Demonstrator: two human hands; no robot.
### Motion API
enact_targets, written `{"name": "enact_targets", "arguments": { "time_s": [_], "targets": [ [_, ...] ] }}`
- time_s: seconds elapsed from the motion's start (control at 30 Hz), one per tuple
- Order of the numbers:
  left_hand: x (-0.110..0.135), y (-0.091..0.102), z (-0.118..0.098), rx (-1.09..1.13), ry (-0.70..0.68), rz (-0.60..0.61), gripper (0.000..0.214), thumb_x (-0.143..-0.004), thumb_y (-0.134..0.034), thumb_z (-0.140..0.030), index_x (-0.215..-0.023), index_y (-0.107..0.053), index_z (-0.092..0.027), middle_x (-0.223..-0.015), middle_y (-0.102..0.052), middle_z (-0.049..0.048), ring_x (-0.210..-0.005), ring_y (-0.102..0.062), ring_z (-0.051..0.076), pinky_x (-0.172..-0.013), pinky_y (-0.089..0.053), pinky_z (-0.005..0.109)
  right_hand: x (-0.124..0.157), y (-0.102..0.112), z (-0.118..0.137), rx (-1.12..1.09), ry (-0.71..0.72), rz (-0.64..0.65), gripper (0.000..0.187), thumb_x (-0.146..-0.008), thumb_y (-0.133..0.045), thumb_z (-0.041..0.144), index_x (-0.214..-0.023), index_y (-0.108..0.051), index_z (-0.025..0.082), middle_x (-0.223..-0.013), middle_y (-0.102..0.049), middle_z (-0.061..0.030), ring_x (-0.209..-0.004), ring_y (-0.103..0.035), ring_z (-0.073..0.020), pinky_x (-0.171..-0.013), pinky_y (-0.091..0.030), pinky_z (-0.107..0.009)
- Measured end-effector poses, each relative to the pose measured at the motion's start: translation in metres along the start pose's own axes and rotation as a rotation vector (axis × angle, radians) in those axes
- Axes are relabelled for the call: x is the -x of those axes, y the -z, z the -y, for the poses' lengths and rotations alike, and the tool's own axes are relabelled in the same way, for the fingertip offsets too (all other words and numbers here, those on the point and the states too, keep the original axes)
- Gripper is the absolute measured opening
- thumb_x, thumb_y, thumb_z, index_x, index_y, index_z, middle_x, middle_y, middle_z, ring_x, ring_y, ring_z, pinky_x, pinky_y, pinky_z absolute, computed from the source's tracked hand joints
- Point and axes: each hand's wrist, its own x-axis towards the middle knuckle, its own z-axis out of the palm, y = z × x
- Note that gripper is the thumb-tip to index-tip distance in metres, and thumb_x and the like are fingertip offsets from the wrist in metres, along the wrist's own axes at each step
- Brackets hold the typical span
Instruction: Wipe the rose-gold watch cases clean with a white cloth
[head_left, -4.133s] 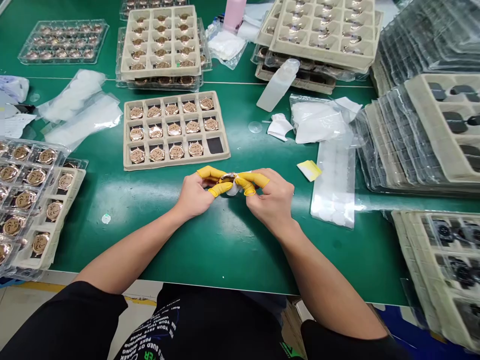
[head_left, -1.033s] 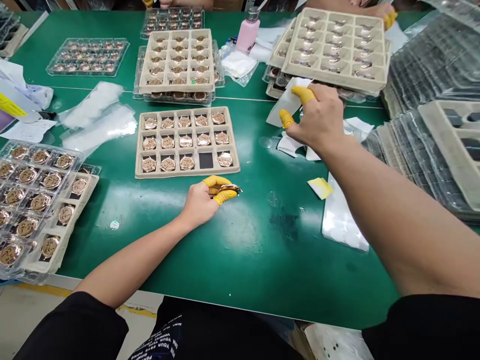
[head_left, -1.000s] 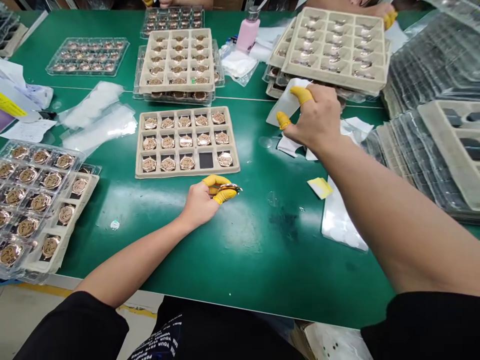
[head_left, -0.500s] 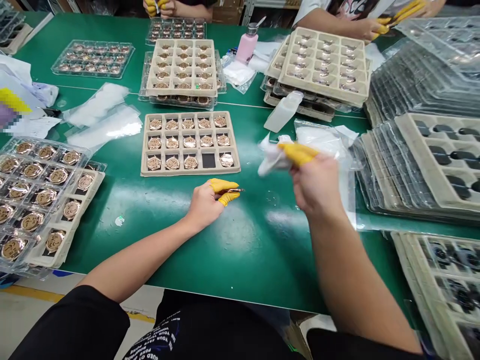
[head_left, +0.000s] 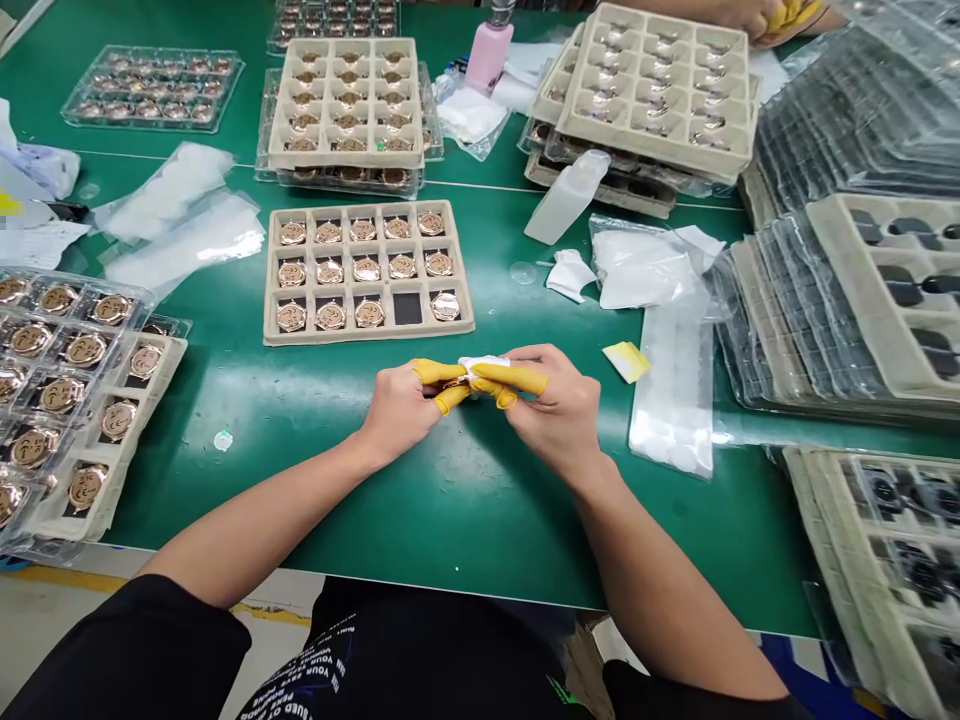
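My left hand (head_left: 401, 405), in yellow finger cots, pinches a small rose-gold watch case (head_left: 454, 382) held edge-on over the green table. My right hand (head_left: 551, 410), also with yellow finger cots, grips a white wipe (head_left: 486, 364) and presses it against the case. Fingers and wipe cover most of the case. Beyond my hands lies a beige tray (head_left: 367, 336) of similar watch cases with engraved round backs. One front-row compartment shows only a dark pad, and the case to its right looks shinier and plain.
Trays of watch cases (head_left: 105, 500) are stacked at left. More beige trays (head_left: 739, 150) stand at the back, beside a white bottle (head_left: 566, 200) and a pink bottle (head_left: 489, 55). Crumpled wipe (head_left: 570, 275), plastic packets (head_left: 675, 400) and tall tray stacks (head_left: 817, 330) lie right. A co-worker's gloved hand (head_left: 787, 18) shows behind.
My right hand has come left and down with a white wipe, onto the watch case. Another wipe now lies on the table. The left hand keeps its pinch; the view has shifted slightly.
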Motion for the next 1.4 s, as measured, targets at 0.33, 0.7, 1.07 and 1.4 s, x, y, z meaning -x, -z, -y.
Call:
{"name": "enact_targets", "arguments": {
  "time_s": [0.33, 0.7, 1.07, 1.4],
  "targets": [
    [0.002, -0.001, 0.002, 0.045, -0.027, -0.070, 0.020, -0.082, -0.079, -0.015, -0.098, -0.084, -0.025, -0.093, -0.082, 0.0006, -0.083, -0.074, 0.016, -0.078, -0.059, 0.027, 0.007, -0.011, -0.006, 0.075, 0.098, -0.117, 0.046, -0.075, -0.059, 0.000, -0.103, -0.079, 0.030, -0.078, -0.075, 0.0005, -0.072, -0.066, -0.0168, -0.062, -0.053, -0.030],
    [0.003, -0.001, 0.004, 0.024, -0.065, -0.086, 0.019, -0.081, -0.076, -0.014, -0.094, -0.083, -0.026, -0.090, -0.082, 0.0008, -0.080, -0.073, 0.016, -0.076, -0.059, 0.028, 0.010, -0.018, 0.004, 0.000, -0.101, -0.084, 0.028, -0.078, -0.065, 0.013, -0.088, -0.082, 0.033, -0.078, -0.079, 0.0010, -0.073, -0.069, -0.0181, -0.062, -0.055, -0.033],
    [0.006, -0.009, 0.007, 0.211, 0.036, -0.145, 0.018, -0.082, -0.079, -0.025, -0.100, -0.083, -0.025, -0.094, -0.080, 0.0035, -0.086, -0.074, 0.018, -0.081, -0.062, 0.030, 0.003, -0.032, 0.022, -0.731, -0.856, -0.205, 0.023, -0.065, -0.089, 0.042, -0.081, -0.083, 0.026, -0.081, -0.079, -0.0010, -0.049, -0.059, -0.0121, -0.044, -0.054, -0.030],
    [0.009, -0.012, 0.009, 0.288, 0.045, -0.150, 0.020, -0.083, -0.081, -0.033, -0.101, -0.082, -0.025, -0.100, -0.079, 0.0058, -0.092, -0.075, 0.020, -0.087, -0.064, 0.034, 0.007, -0.026, 0.014, -0.673, -0.732, -0.164, 0.023, -0.073, -0.085, 0.048, -0.084, -0.082, 0.028, -0.085, -0.080, -0.0012, -0.060, -0.069, -0.0172, -0.055, -0.062, -0.035]
  ]
}}
